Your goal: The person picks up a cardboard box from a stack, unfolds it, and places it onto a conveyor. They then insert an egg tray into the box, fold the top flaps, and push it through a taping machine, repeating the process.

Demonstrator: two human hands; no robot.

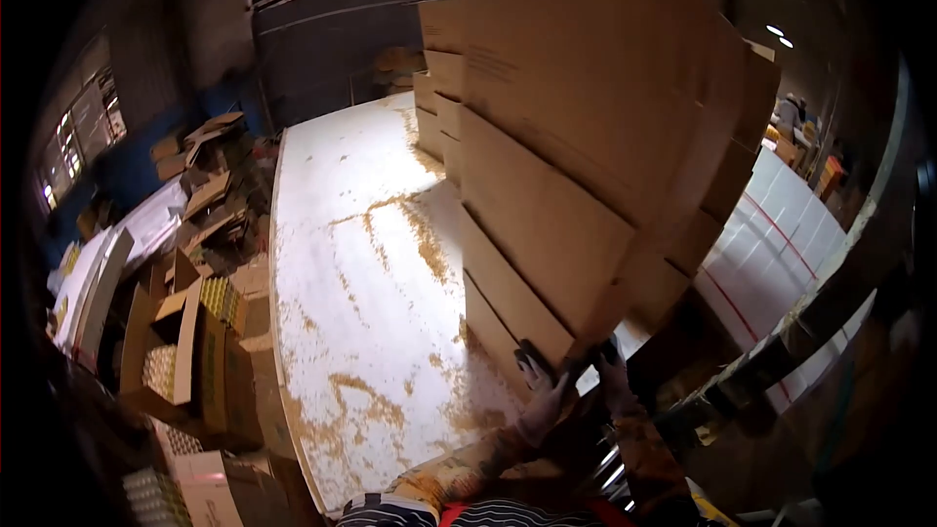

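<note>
A tall stack of brown cardboard sheets [586, 88] stands on a white table, with the nearest sheets overlapping in slanted layers. My left hand [544, 400] is at the stack's lower near corner, its dark-tipped fingers against the front of the cardboard and the thumb towards the edge. Just right of it, my right hand [615, 381] grips the same corner from the other side, its fingers partly hidden in shadow. Patterned sleeves cover both forearms.
The white table [342, 176] has worn brown patches. Left of it lie piled cardboard scraps [210, 195] and an open carton [185, 351] with egg-tray-like pieces. A curved rail [781, 342] and white panels [771, 244] are at right; a person [789, 112] is far behind.
</note>
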